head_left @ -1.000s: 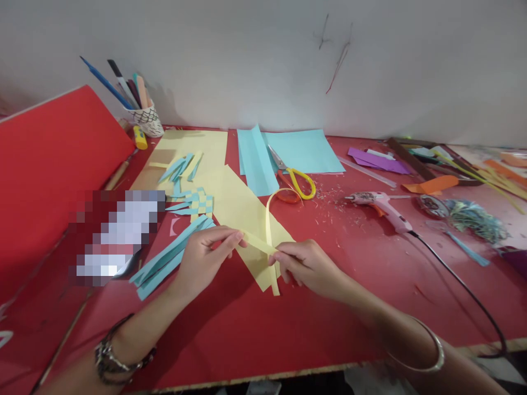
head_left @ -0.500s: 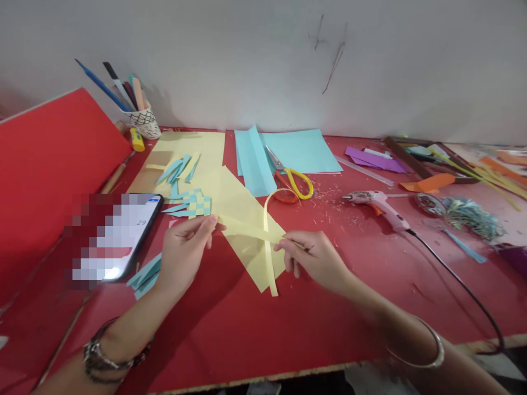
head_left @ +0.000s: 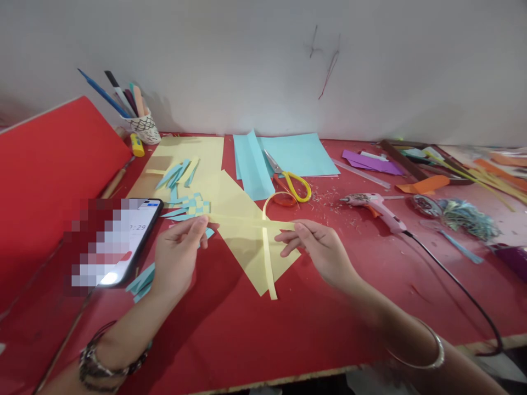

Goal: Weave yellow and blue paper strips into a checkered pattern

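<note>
The left hand (head_left: pixel 176 252) pinches at its fingertips (head_left: pixel 201 222); opposite it, the right hand (head_left: pixel 325 249) pinches too, lower fingers (head_left: pixel 291 247) apart.

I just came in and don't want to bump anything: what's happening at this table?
A person holds a yellow paper strip out nearly straight, one end pinched in the left hand and the other in the right hand. Below it, a second, curled strip crosses a yellow sheet. A small blue-and-yellow woven piece lies beyond the left hand. Scissors rest farther back, and a pink glue gun lies off to the right.
</note>
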`<state>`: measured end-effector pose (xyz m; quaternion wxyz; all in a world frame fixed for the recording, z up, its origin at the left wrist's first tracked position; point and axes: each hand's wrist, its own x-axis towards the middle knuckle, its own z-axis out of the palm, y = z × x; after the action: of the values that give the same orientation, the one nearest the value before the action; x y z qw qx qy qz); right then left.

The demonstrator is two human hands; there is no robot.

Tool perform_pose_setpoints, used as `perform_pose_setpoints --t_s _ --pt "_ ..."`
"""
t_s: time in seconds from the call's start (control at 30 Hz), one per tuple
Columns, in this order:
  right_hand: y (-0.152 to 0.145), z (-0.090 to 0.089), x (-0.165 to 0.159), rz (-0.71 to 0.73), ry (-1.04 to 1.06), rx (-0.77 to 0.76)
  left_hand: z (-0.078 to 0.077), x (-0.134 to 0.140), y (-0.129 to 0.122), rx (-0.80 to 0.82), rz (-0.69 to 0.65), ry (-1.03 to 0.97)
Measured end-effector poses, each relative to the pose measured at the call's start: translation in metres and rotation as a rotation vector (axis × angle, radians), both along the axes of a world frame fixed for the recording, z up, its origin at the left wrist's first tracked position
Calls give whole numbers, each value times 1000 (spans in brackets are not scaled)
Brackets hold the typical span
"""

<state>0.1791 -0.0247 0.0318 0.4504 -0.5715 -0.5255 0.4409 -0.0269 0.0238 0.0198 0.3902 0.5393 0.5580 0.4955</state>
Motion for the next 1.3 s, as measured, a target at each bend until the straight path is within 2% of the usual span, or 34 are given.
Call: perform_pose_setpoints --t_s 0.43,0.67,0.77,0.83,0.9,1.0,1.03,1.1,1.2,1.3 --pt "1 0 1 -94 28 70 2 1 -2 6 -46 -35" --pt "0 0 5 -3 16 103 3 -1 2 -35 -28 26" --pt "1 -1 5 59 -33 110 -1 -3 2 106 -43 162" --pt "0 0 3 126 -113 133 -1 -2 -2 274 -104 315" --pt "-3 3 0 242 -232 171 1 1 -8 409 -275 451" --pt "-8 14 -6 424 -395 213 9 9 -21 449 -626 558" --pt "-9 18 -8 460 -433 208 11 12 -24 434 -693 574" --pt "-10 26 -11 478 -478 176 16 17 -30 363 -752 625" --pt "-8 37 -11 453 -492 159 21 16 -36 244 -737 700" --pt "-1 44 -8 447 -512 168 23 8 -42 131 -735 660"
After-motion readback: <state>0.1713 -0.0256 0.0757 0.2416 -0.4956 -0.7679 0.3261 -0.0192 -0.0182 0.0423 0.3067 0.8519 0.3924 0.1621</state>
